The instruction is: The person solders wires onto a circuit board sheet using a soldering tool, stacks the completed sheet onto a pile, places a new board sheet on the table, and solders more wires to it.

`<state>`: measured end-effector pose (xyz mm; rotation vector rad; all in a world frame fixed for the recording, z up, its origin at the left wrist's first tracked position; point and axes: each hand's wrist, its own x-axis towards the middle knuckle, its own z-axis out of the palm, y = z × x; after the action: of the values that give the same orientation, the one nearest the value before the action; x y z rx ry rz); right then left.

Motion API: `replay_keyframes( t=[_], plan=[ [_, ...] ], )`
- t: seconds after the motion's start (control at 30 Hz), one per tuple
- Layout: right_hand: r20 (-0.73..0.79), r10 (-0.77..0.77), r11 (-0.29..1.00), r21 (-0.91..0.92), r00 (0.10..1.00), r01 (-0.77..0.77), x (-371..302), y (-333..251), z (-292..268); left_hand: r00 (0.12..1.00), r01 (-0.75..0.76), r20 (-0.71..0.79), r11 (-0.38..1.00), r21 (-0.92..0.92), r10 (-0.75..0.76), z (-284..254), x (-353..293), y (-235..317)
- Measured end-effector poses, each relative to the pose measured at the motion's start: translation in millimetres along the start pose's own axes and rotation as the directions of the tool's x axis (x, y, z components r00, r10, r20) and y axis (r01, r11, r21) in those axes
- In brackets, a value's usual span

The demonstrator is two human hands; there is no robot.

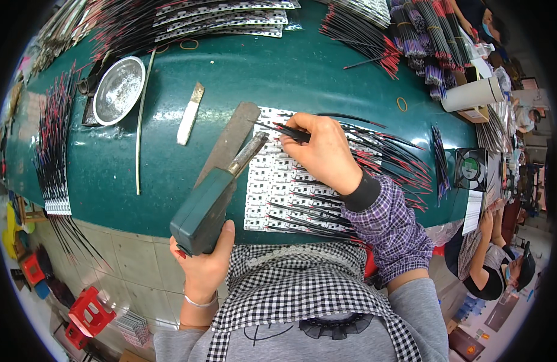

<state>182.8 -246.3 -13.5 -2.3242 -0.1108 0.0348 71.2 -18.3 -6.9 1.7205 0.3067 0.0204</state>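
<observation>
Green tabletop (pixel 278 66) is bearing a white board panel (pixel 257 187), seemingly part-done: wired rightward, much of its left remaining bare. Left hand (pixel 207 265) is gripping a metal-tipped tool (pixel 200 208); right hand (pixel 323 148) is pinching black wires (pixel 293 133).

Grey shirt (pixel 411 317), sleeves to about the elbow, thin black line print (pixel 269 333) in front. Black-and-white gingham apron (pixel 290 292): matching straps, pale lace trim (pixel 284 258), gathered black ruffle (pixel 331 326). Right hand (pixel 319 151): bare; purple plaid oversleeve (pixel 390 226), black cuff (pixel 361 193). Left hand (pixel 207 265): bare; slim silvery bangle (pixel 200 302) at wrist.
</observation>
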Motion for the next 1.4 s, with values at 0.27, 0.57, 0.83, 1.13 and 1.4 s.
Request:
replay_keyframes(
  t=[0.27,0.57,0.83,1.13,1.4],
  plan=[
    [0.077,0.064,0.997,0.029,0.995,-0.066,4.3,1.0,-3.2,0.999,0.015,0.035,1.000,0.014,-0.016,-0.9,-0.5,-0.7],
    [0.040,0.048,0.999,0.018,0.998,-0.049,1.9,-0.8,-0.7,0.995,-0.096,0.044,0.993,0.072,0.093,-1.5,-2.7,-4.9],
    [0.098,0.004,1.000,0.013,0.995,-0.005,-0.1,-2.2,-8.4,0.997,-0.063,-0.044,0.998,0.028,0.064,-8.2,-7.1,-5.2],
    [-0.226,-0.264,0.965,-0.070,0.938,0.254,-32.6,-58.0,-95.8,0.996,0.005,-0.088,0.997,-0.080,-0.012,-11.5,-8.7,-2.8],
    [-0.026,-0.169,0.985,0.032,0.985,0.169,-33.7,-40.3,-38.7,0.998,0.016,-0.066,0.995,-0.098,-0.023,-9.7,-12.5,0.3]
  ],
)
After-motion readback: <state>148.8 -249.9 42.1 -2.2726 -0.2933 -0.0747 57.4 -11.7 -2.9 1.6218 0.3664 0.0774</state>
